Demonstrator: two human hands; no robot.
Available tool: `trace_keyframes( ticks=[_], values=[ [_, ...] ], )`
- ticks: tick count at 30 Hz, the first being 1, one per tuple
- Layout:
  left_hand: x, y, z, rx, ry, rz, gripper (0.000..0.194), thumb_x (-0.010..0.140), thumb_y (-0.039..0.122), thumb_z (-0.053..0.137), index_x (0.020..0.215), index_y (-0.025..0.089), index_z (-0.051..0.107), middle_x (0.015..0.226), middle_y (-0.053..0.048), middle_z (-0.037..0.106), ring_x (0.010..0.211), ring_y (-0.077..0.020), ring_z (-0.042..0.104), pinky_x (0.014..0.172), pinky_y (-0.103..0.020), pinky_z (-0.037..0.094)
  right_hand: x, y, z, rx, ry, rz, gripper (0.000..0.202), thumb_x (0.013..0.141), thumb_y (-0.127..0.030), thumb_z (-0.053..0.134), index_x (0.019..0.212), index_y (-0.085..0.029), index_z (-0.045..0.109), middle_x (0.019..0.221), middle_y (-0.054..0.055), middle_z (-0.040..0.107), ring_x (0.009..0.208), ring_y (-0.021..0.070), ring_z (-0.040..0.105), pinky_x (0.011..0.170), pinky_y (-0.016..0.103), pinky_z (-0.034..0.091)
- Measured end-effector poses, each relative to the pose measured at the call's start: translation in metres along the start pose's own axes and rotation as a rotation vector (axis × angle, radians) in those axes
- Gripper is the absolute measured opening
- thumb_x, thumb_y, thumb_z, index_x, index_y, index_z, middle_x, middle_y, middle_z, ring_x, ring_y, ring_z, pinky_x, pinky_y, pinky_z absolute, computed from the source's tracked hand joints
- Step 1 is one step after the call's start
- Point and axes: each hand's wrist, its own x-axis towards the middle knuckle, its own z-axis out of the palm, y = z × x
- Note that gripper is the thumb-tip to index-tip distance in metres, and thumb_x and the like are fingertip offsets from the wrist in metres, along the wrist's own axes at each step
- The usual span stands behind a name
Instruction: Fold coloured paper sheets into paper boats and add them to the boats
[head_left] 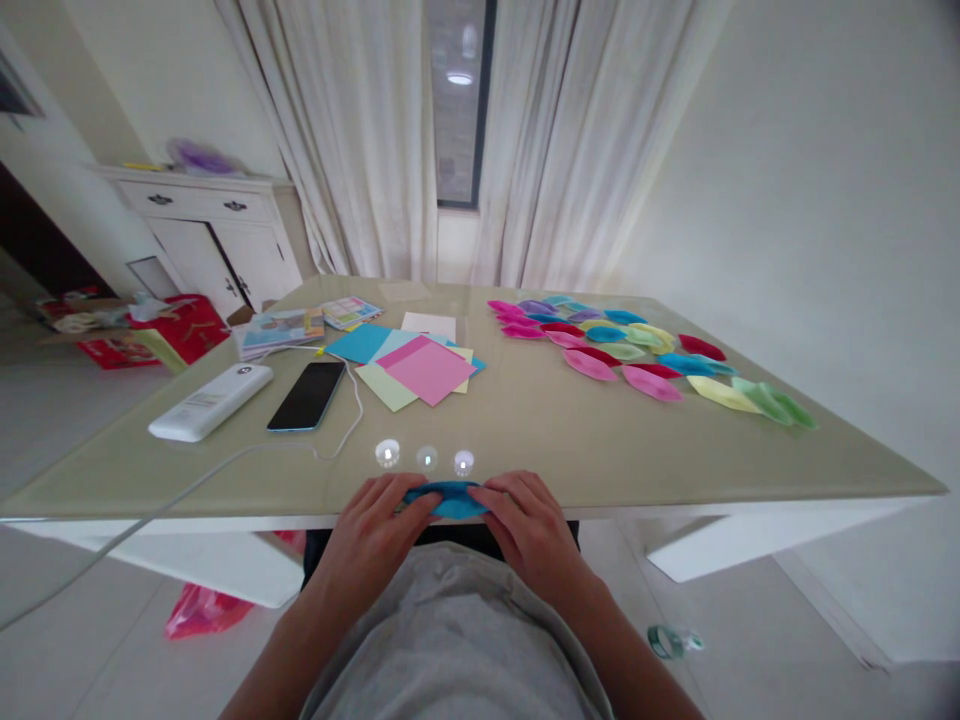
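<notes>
Blue paper, folded into a slim pointed piece (454, 502), is held at the middle of the near edge of the table (540, 440). Its long axis is set side to side, roughly parallel to that edge. The left end is pinched between thumb and fingers of the left hand (386, 520); the right end is gripped likewise by the right hand (529, 520). Neither hand is judged nearer, since the piece is flanked by both; the governing relation is judged to be that of its two ends to the opposed thumbs. Whether its underside is borne by the tabletop cannot be determined. Folded pieces (589, 365) of similar shape are laid out toward the right edge, nearer the right hand. Flat sheets (427, 370) are overlapped left of centre, beyond both hands.
</notes>
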Motion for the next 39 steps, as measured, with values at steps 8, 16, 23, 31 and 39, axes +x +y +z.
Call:
trace_keyframes(
  ticks=[8, 16, 23, 31, 39],
  values=[
    [0.007, 0.006, -0.001, -0.024, 0.06, 0.02, 0.028, 0.114, 0.036, 0.051, 0.113, 0.023, 0.076, 0.11, -0.009, 0.075, 0.098, -0.0242, 0.071, 0.088, -0.038, 0.055, 0.0, -0.003, -0.001, -0.003, -0.016, 0.006, 0.017, 0.109, -0.019, 0.059, 0.116, -0.022, 0.074, 0.108, 0.01, 0.076, 0.097, 0.0261, 0.067, 0.086, 0.042, 0.06],
    [0.004, 0.003, -0.003, -0.09, 0.087, -0.017, 0.025, 0.112, 0.032, 0.056, 0.108, 0.025, 0.079, 0.11, -0.009, 0.075, 0.097, -0.0233, 0.071, 0.087, -0.036, 0.058, -0.002, 0.0, -0.006, 0.089, 0.046, 0.016, 0.019, 0.109, -0.022, 0.061, 0.114, -0.026, 0.079, 0.107, 0.008, 0.076, 0.099, 0.0236, 0.071, 0.088, 0.039, 0.061],
    [0.005, 0.0, -0.017, -0.257, 0.085, -0.107, 0.024, 0.111, 0.03, 0.057, 0.105, 0.024, 0.079, 0.103, -0.007, 0.076, 0.092, -0.0188, 0.075, 0.085, -0.028, 0.062, 0.001, -0.002, -0.013, 0.195, 0.037, 0.118, 0.021, 0.11, -0.024, 0.061, 0.116, -0.027, 0.081, 0.109, 0.008, 0.078, 0.101, 0.0225, 0.075, 0.088, 0.036, 0.064],
    [0.007, 0.005, -0.033, -0.362, 0.025, -0.138, 0.023, 0.111, 0.035, 0.06, 0.104, 0.023, 0.078, 0.099, -0.004, 0.08, 0.084, -0.0151, 0.078, 0.08, -0.022, 0.062, 0.006, -0.003, -0.024, 0.126, -0.006, 0.085, 0.021, 0.111, -0.025, 0.059, 0.112, -0.025, 0.08, 0.109, 0.008, 0.079, 0.1, 0.0228, 0.073, 0.088, 0.036, 0.062],
    [0.011, 0.001, -0.043, -0.383, -0.05, -0.177, 0.032, 0.111, 0.045, 0.058, 0.099, 0.025, 0.08, 0.091, -0.001, 0.083, 0.076, -0.0149, 0.08, 0.072, -0.021, 0.062, 0.007, -0.002, -0.03, 0.155, -0.041, 0.126, 0.021, 0.11, -0.025, 0.06, 0.107, -0.025, 0.081, 0.111, 0.008, 0.079, 0.098, 0.0225, 0.074, 0.087, 0.035, 0.061]
  ],
)
